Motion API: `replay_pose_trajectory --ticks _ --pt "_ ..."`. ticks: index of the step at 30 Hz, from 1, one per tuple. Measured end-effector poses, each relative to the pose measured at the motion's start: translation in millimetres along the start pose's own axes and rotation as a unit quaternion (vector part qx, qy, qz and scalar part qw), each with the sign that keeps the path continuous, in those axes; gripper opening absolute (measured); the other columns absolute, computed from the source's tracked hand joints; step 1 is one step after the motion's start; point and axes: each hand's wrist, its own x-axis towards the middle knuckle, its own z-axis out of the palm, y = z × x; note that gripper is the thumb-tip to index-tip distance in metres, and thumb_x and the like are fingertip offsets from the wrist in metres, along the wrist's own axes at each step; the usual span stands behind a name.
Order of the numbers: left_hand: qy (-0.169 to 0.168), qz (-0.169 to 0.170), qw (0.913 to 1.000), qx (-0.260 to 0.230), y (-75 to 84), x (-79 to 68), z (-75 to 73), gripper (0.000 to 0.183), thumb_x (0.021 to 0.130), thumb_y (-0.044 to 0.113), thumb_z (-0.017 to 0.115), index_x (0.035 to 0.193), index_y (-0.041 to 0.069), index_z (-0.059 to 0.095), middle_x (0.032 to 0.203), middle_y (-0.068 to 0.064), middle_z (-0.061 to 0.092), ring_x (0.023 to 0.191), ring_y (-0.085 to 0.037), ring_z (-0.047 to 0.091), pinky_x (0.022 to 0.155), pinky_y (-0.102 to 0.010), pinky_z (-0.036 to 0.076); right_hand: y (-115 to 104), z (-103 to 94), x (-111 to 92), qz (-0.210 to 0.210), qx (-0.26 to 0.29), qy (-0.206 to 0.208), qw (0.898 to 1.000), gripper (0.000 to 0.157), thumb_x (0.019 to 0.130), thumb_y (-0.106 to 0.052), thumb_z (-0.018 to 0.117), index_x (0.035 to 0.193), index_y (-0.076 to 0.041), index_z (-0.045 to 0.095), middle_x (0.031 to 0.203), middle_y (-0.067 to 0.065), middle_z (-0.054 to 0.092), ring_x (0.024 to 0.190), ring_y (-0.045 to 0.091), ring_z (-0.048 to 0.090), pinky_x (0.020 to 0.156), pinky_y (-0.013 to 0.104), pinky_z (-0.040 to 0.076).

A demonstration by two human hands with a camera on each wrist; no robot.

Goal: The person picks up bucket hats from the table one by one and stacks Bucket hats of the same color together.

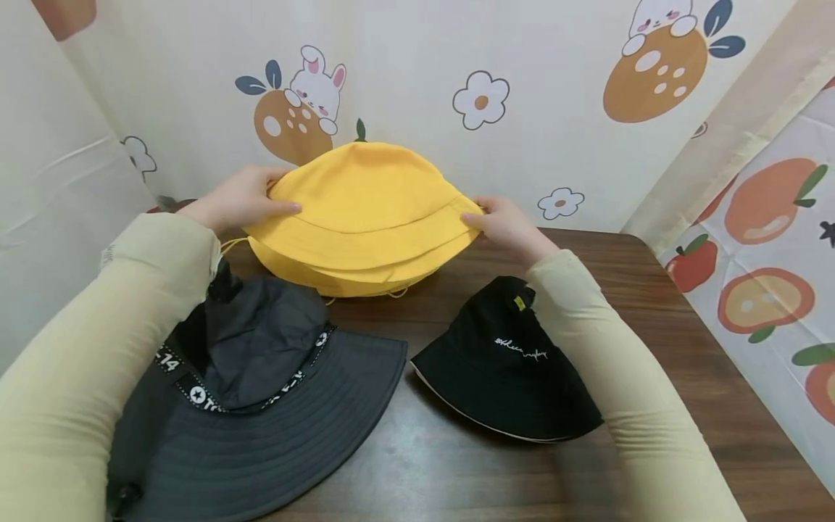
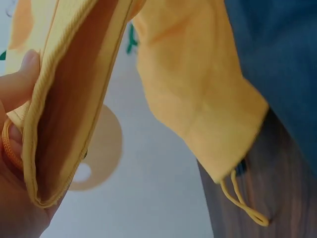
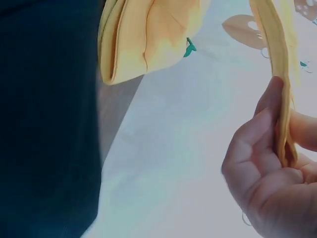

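Observation:
Both hands hold a yellow bucket hat (image 1: 372, 188) by opposite sides of its brim at the back of the table. My left hand (image 1: 244, 196) pinches the left edge, thumb on the outer face. On the right edge, the brim is pinched by my right hand (image 1: 505, 226), also seen in the right wrist view as a hand (image 3: 267, 183) with the brim between thumb and fingers. Directly below lies another yellow hat (image 1: 326, 281), largely covered in the head view. It shows in the left wrist view as a yellow hat (image 2: 198, 94) with a cord loop (image 2: 245, 203).
A dark grey wide-brimmed hat (image 1: 339, 391) with a lettered band lies front left, under the left forearm. A small black bucket hat (image 1: 502, 377) with white script sits beside the right forearm. Printed curtains (image 1: 417, 65) stand behind the wooden table (image 1: 391, 464).

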Motion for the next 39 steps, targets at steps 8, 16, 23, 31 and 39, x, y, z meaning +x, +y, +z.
replay_pose_trajectory --ticks 8,16,23,31,39 --pt "0.024 -0.027 0.9993 0.014 -26.7 9.0 8.5 0.052 0.091 0.024 0.062 0.134 -0.001 0.046 0.117 -0.023 0.055 0.092 -0.032 0.055 0.073 -0.034 0.046 0 27.3 26 0.016 0.016 -0.031 0.999 0.029 0.098 -0.015 0.048 0.122 -0.001 0.057 0.085 0.002 0.060 0.068 0.010 0.056 0.064 0.024 0.048" --pt "0.015 -0.056 0.9961 0.067 -57.2 13.2 15.2 0.056 0.092 0.029 0.060 0.132 -0.007 0.044 0.122 -0.031 0.051 0.102 -0.041 0.049 0.087 -0.054 0.039 3 58.1 42 0.071 0.081 -0.090 0.990 0.033 0.101 -0.014 0.044 0.130 -0.001 0.051 0.098 0.007 0.060 0.075 0.012 0.059 0.086 0.038 0.049" --pt "0.012 -0.081 0.9941 0.071 -73.2 11.3 26.7 0.055 0.091 0.034 0.060 0.128 -0.006 0.048 0.120 -0.030 0.051 0.099 -0.041 0.049 0.084 -0.054 0.039 13 72.7 45 0.109 0.093 -0.101 0.985 0.030 0.100 -0.015 0.047 0.124 0.001 0.053 0.086 0.004 0.057 0.068 0.014 0.052 0.083 0.039 0.045" --pt "-0.024 -0.077 0.9943 0.069 -74.9 15.0 26.1 0.054 0.099 0.026 0.047 0.138 -0.009 0.036 0.134 -0.035 0.040 0.119 -0.049 0.040 0.098 -0.059 0.033 19 67.9 47 0.107 0.091 -0.110 0.984 0.033 0.100 -0.018 0.047 0.128 -0.001 0.052 0.089 0.003 0.060 0.071 0.012 0.059 0.093 0.041 0.047" --pt "-0.051 -0.056 0.9956 0.055 -70.9 20.0 15.8 0.051 0.101 0.023 0.041 0.138 -0.012 0.035 0.135 -0.036 0.038 0.120 -0.048 0.039 0.100 -0.058 0.031 18 57.4 48 0.107 0.069 -0.094 0.987 0.028 0.099 -0.019 0.048 0.119 -0.002 0.058 0.081 0.000 0.059 0.071 0.015 0.057 0.093 0.042 0.048"
